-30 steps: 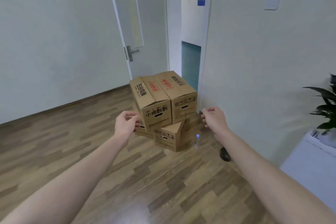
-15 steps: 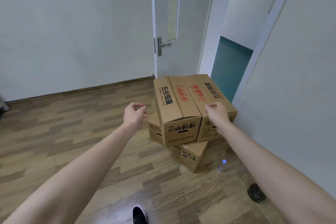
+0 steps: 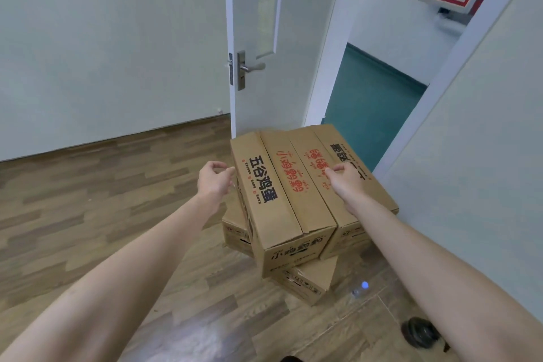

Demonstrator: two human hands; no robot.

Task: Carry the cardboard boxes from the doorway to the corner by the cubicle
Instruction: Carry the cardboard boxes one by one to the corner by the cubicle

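Brown cardboard boxes are stacked on the wooden floor by the open doorway. Two lie side by side on top: the left top box (image 3: 276, 200) with black and red print and the right top box (image 3: 332, 153). Lower boxes (image 3: 308, 282) show underneath. My left hand (image 3: 214, 181) hovers at the upper left edge of the left top box, fingers curled and just touching its corner, holding nothing. My right hand (image 3: 346, 182) rests over the top of the right box, fingers loosely bent.
A white door (image 3: 264, 38) with a metal handle stands open behind the stack. The wall (image 3: 470, 170) runs close on the right. A small water bottle (image 3: 360, 289) and a black round doorstop (image 3: 420, 332) lie on the floor to the right of the boxes.
I have come closer to the stack. My right hand moved from beside the boxes onto the right top box, and my left hand reached the left box's edge.
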